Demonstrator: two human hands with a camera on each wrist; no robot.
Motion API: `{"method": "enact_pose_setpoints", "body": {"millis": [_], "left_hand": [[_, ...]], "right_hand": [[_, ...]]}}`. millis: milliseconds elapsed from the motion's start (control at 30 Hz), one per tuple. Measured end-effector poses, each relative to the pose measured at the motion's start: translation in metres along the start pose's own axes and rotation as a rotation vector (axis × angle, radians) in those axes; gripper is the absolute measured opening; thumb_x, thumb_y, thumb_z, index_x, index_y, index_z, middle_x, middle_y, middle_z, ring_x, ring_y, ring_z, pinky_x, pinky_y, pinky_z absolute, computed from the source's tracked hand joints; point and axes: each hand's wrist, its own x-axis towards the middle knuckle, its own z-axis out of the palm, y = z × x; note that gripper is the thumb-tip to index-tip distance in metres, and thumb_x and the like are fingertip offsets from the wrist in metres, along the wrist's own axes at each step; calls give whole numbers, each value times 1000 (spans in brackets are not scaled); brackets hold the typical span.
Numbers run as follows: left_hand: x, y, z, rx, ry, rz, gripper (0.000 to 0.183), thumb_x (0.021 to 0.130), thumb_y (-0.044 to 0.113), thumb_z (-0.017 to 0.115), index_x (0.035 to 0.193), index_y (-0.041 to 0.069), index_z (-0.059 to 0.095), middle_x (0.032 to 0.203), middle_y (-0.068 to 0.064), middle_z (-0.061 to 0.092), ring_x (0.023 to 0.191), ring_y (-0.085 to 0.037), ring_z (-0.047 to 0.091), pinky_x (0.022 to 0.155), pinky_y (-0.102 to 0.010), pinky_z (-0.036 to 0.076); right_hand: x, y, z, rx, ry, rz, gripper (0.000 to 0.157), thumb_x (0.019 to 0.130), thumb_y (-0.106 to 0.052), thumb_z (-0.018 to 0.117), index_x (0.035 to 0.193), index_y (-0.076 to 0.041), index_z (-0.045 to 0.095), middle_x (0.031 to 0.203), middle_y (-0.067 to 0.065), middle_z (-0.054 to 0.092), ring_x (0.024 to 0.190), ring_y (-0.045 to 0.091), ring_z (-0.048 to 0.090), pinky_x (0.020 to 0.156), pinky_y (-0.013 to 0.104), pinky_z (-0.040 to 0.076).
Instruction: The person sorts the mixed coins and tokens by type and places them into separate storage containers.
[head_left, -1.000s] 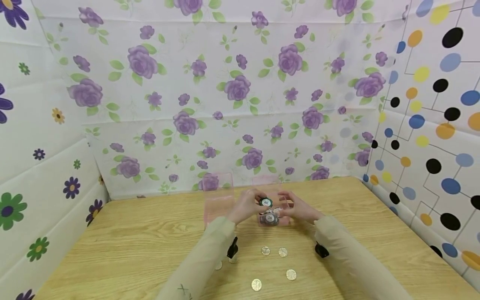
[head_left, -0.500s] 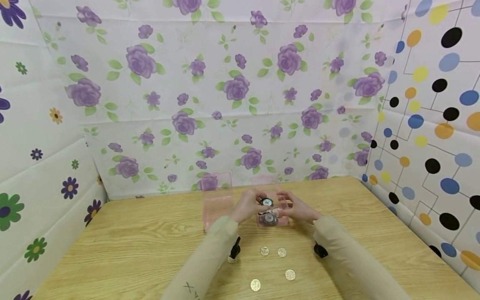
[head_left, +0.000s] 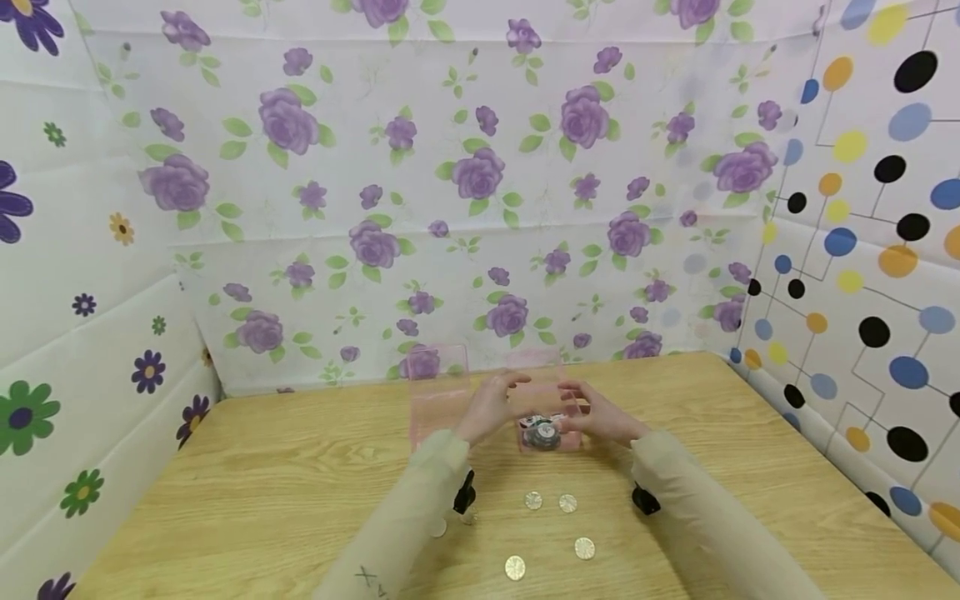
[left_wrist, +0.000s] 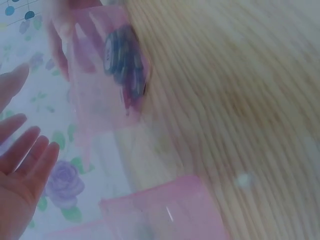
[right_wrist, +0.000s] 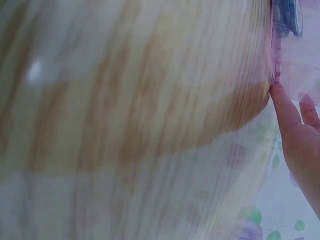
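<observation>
Two clear pink plastic boxes with raised lids stand near the back of the table. The right-hand box (head_left: 570, 444) holds several dark poker chips (head_left: 543, 435); the chip stack (left_wrist: 122, 57) shows through its wall in the left wrist view. My left hand (head_left: 487, 408) hovers at that box's left side, with loose fingers and nothing in them. In the left wrist view, my left hand (left_wrist: 22, 167) appears with its fingers spread. My right hand (head_left: 600, 417) holds the same box by its right side; in the right wrist view, a tip of this right hand (right_wrist: 302, 142) touches its edge.
The left-hand pink box (head_left: 437, 412) stands beside my left wrist. Several gold coins lie on the wooden table (head_left: 285, 500), one coin (head_left: 515, 568) near the front. A flowered cloth (head_left: 420, 167) hangs behind the table, with patterned cloths at both sides.
A green-rimmed poker chip marked 20 was in my left hand earlier; now it has left those fingers, which have opened above the box. My right hand stays at the box.
</observation>
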Motion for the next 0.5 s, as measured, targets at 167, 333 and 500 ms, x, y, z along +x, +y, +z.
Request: {"method": "enact_pose_setpoints", "body": {"millis": [167,333,500], "left_hand": [[-5,-2,-9,4,26,17,55,54,47,51,96,13,46,92,2,39,78,-11,39,58,-21,35],[-10,-7,-17,0,42,34,56,53,50,48,96,14,46,92,4,38,79,-9,38,60,-20,35],[-19,-10,-27,-6,66,66,49,54,41,55,94,15,46,91,3,40,79,-6,36,60,-22,36]], "right_hand": [[2,7,-1,-17,2,-1,62,63,-20,56,113,-21,18,109,14,21,96,35,19,73,35,26],[9,25,-4,-45,-2,-4,66,62,-23,57,114,-19,16,109,10,22,97,24,24,74,38,25],[19,49,-7,-85,0,-5,68,61,-27,57,115,-19,16,108,3,24,96,17,26,73,34,27]]}}
